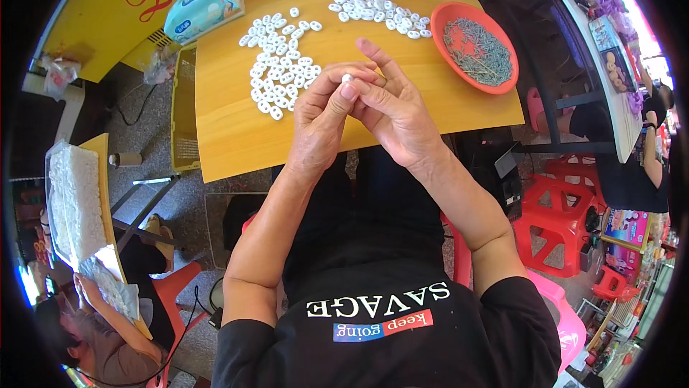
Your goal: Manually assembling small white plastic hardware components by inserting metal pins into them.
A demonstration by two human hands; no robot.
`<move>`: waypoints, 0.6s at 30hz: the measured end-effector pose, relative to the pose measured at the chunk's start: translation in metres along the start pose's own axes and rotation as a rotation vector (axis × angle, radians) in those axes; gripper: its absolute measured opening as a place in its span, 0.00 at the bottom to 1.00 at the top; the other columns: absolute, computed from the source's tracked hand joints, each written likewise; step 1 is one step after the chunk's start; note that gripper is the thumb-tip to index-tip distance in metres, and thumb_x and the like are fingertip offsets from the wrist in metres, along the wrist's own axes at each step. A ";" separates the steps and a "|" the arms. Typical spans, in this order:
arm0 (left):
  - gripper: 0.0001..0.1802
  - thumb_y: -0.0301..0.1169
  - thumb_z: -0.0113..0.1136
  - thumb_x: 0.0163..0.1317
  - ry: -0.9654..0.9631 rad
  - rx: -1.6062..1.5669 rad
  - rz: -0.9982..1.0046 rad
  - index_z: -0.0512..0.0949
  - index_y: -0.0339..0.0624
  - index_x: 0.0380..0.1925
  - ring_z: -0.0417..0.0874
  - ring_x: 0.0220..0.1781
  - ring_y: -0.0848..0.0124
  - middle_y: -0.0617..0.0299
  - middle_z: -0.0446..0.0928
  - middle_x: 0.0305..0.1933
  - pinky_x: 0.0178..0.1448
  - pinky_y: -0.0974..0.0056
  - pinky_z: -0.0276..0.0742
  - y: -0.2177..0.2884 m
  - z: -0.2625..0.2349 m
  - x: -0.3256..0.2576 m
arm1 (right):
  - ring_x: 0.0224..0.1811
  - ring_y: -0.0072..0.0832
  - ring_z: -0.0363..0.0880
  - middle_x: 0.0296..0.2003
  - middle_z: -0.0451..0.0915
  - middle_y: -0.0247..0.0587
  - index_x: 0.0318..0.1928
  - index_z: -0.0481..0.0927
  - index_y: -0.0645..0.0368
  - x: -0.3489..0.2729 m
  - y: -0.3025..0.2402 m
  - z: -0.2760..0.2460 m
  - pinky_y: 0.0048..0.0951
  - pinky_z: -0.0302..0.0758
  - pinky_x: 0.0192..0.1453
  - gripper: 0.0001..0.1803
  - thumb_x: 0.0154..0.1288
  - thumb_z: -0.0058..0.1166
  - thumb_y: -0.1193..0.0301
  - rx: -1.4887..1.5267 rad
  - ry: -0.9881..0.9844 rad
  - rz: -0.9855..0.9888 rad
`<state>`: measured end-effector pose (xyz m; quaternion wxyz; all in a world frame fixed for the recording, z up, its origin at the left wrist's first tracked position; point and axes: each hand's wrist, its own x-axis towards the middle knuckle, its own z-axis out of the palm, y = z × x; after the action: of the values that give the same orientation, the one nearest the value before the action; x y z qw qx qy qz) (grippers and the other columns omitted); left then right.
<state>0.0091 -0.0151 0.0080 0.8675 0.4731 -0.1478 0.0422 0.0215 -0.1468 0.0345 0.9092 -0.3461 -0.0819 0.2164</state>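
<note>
Both hands are meeting over the table's near edge, left hand (321, 112) and right hand (393, 105) pinching one small white bead (347, 78) between their fingertips. Just beyond, a bead pile (281, 62) is lying toward the left edge, another pile (380, 13) toward the far edge, and a red bowl (459, 15) of pins is sitting at the right corner

Your hands: left hand (324, 112) and right hand (391, 108) touch above the table's (237, 137) near edge, pinching a small bead (347, 78) between them.
Left of hands: bead pile (281, 62) on the table.
Behind: second bead pile (380, 13).
Right: bowl of pins (477, 47) on the table.
Far left: tissue pack (204, 6).
</note>
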 end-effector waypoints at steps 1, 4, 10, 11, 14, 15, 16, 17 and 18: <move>0.12 0.33 0.55 0.71 -0.007 -0.022 -0.021 0.79 0.36 0.48 0.76 0.51 0.74 0.60 0.78 0.50 0.56 0.69 0.71 0.002 0.000 0.002 | 0.51 0.27 0.78 0.48 0.78 0.41 0.70 0.52 0.60 0.001 0.001 -0.002 0.35 0.75 0.58 0.36 0.68 0.57 0.75 -0.021 0.010 0.000; 0.13 0.32 0.55 0.71 0.049 0.186 -0.133 0.78 0.37 0.50 0.78 0.50 0.73 0.62 0.79 0.48 0.56 0.69 0.72 0.019 -0.003 0.004 | 0.46 0.26 0.79 0.45 0.80 0.41 0.69 0.56 0.61 0.005 -0.005 -0.006 0.34 0.77 0.55 0.32 0.69 0.56 0.73 -0.089 0.008 0.019; 0.15 0.28 0.60 0.67 0.430 0.683 0.263 0.78 0.34 0.52 0.81 0.39 0.75 0.59 0.82 0.40 0.48 0.70 0.79 0.087 -0.092 0.044 | 0.35 0.17 0.78 0.41 0.82 0.37 0.57 0.75 0.65 0.032 -0.024 -0.030 0.20 0.78 0.41 0.19 0.70 0.56 0.69 -0.521 0.092 -0.009; 0.16 0.28 0.60 0.66 0.492 0.735 0.298 0.78 0.34 0.52 0.80 0.37 0.77 0.61 0.82 0.39 0.47 0.72 0.77 0.094 -0.120 0.048 | 0.34 0.16 0.77 0.39 0.82 0.36 0.56 0.76 0.65 0.039 -0.029 -0.035 0.19 0.77 0.40 0.18 0.70 0.56 0.69 -0.670 0.082 -0.063; 0.20 0.30 0.62 0.65 0.625 0.865 0.216 0.76 0.33 0.56 0.80 0.41 0.74 0.58 0.81 0.43 0.50 0.70 0.77 0.109 -0.207 0.050 | 0.31 0.14 0.75 0.33 0.82 0.32 0.49 0.82 0.64 0.061 -0.035 -0.045 0.19 0.74 0.36 0.13 0.69 0.56 0.69 -0.917 0.105 -0.147; 0.23 0.31 0.63 0.64 0.680 1.043 0.201 0.74 0.32 0.57 0.80 0.44 0.72 0.56 0.80 0.45 0.51 0.68 0.76 0.113 -0.236 0.047 | 0.32 0.15 0.75 0.34 0.82 0.32 0.49 0.82 0.63 0.068 -0.036 -0.047 0.20 0.75 0.38 0.13 0.69 0.56 0.68 -1.071 0.106 -0.147; 0.26 0.33 0.63 0.64 0.730 1.216 0.183 0.72 0.31 0.59 0.79 0.46 0.70 0.54 0.79 0.48 0.53 0.66 0.76 0.114 -0.252 0.045 | 0.34 0.16 0.76 0.36 0.82 0.32 0.49 0.82 0.61 0.076 -0.038 -0.050 0.21 0.75 0.39 0.13 0.70 0.56 0.67 -1.228 0.110 -0.147; 0.26 0.33 0.63 0.64 0.729 1.215 0.188 0.72 0.31 0.59 0.79 0.46 0.70 0.54 0.79 0.48 0.53 0.66 0.76 0.115 -0.255 0.044 | 0.34 0.16 0.76 0.36 0.82 0.32 0.49 0.82 0.61 0.083 -0.040 -0.054 0.21 0.75 0.39 0.13 0.70 0.56 0.67 -1.229 0.111 -0.152; 0.29 0.34 0.64 0.63 0.764 1.267 0.197 0.70 0.31 0.61 0.79 0.49 0.69 0.53 0.77 0.51 0.54 0.64 0.75 0.117 -0.258 0.040 | 0.33 0.18 0.76 0.34 0.82 0.33 0.47 0.83 0.60 0.090 -0.041 -0.056 0.23 0.75 0.39 0.13 0.68 0.57 0.67 -1.373 0.103 -0.300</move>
<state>0.0787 0.2619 -0.0166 0.4117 0.8194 0.1750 0.3583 0.1331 -0.1671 0.0199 0.5079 -0.8366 -0.2035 -0.0286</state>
